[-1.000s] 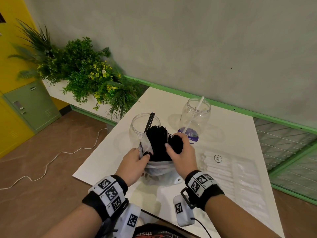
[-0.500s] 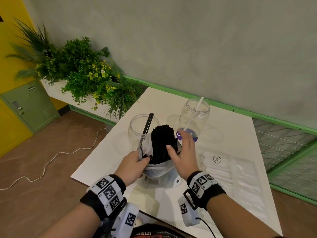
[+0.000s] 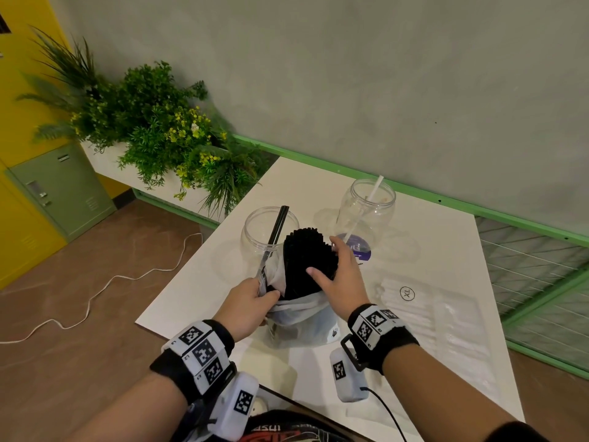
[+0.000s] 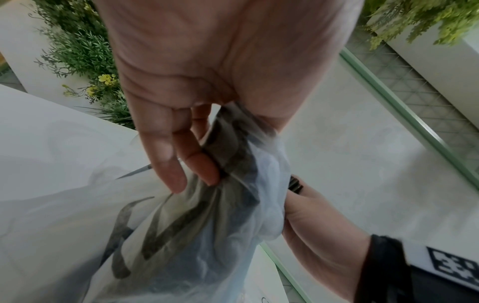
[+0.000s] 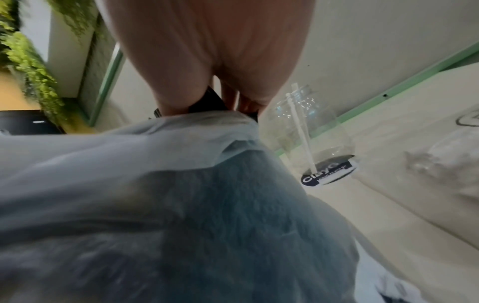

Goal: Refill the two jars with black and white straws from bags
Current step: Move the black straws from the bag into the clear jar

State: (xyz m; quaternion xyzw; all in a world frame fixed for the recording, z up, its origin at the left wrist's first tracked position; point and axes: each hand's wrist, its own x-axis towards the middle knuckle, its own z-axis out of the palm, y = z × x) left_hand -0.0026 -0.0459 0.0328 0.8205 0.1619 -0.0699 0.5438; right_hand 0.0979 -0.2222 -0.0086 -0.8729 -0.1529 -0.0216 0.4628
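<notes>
My right hand (image 3: 342, 282) is wrapped round the bundle of black straws (image 3: 306, 260), thumb on the near side and fingers curled over the far side, with the bundle standing half out of the bag (image 3: 299, 317). My left hand (image 3: 248, 309) pinches the bag's rim on the left side, fingers bunched into the thin plastic, and holds it down against the white table (image 3: 318, 186).

I judge this the step of drawing the black straws out of their bag. The left jar (image 3: 255, 231), just beyond the bag, holds only a couple of black straws, and the right jar (image 3: 366, 212) holds a single white one, so the refill has barely begun. The bag of white straws (image 3: 430, 317) lies flat on the right, untouched. Next I would need to lift the bundle clear while the left hand keeps the plastic back, then carry it upright over the left jar's mouth without letting the straws fan out.

The left wrist view shows what the head view cannot: two fingertips (image 4: 204, 170) pressing crumpled plastic with dark straws inside it. The right wrist view is blurred but shows the right jar's dark label close beside the bag, with the white straw leaning inside.
</notes>
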